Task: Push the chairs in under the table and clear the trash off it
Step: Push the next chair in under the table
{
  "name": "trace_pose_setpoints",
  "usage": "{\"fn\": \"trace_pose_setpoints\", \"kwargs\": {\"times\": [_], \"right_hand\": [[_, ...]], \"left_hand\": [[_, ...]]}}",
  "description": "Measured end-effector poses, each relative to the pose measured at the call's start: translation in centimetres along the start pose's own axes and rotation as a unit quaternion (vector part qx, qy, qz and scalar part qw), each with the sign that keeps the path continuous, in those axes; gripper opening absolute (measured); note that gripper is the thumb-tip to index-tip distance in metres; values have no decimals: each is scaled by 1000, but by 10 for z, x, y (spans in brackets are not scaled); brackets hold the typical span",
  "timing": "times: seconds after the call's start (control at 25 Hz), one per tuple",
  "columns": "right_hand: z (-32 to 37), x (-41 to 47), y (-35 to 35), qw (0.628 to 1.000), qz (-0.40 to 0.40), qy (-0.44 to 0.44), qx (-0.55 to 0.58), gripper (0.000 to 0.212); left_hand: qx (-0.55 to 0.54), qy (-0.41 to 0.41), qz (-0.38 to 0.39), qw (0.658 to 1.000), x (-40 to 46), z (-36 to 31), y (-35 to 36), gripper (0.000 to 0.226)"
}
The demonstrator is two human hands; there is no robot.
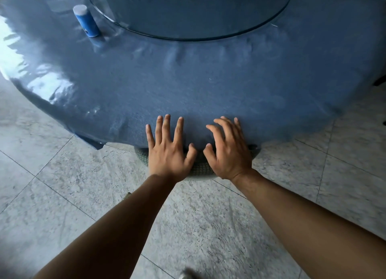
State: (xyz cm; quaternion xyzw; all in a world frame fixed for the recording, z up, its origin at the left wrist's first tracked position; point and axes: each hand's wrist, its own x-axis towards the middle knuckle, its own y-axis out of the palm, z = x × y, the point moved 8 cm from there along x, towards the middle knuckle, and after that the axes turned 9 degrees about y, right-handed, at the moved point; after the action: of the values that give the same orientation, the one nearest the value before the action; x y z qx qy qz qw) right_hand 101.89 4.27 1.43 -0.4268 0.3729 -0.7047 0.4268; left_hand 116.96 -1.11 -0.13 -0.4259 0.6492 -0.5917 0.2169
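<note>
Left to right: blue cylindrical container with a white cap (pixel 86 20) standing on the round table under a glossy blue cover (pixel 188 86), beside the round glass turntable (pixel 188 31); its label is too blurred to read. Left hand (pixel 167 151) and right hand (pixel 228 155), fingers spread and gripping nothing, lie over the grey woven chair (pixel 199 164), almost fully under the table edge. Likely risk: fingers snagging the hanging cover, dragging it and toppling the container.
</note>
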Motion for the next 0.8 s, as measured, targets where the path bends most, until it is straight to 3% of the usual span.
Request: {"fn": "trace_pose_setpoints", "kwargs": {"times": [0.44,0.8], "right_hand": [[-3,16,12,999,43,20,-9,50],[6,20,23,979,185,15,-82,65]], "left_hand": [[-14,-21,49,998,16,11,6,76],[8,-132,144,981,7,24,-5,84]]}}
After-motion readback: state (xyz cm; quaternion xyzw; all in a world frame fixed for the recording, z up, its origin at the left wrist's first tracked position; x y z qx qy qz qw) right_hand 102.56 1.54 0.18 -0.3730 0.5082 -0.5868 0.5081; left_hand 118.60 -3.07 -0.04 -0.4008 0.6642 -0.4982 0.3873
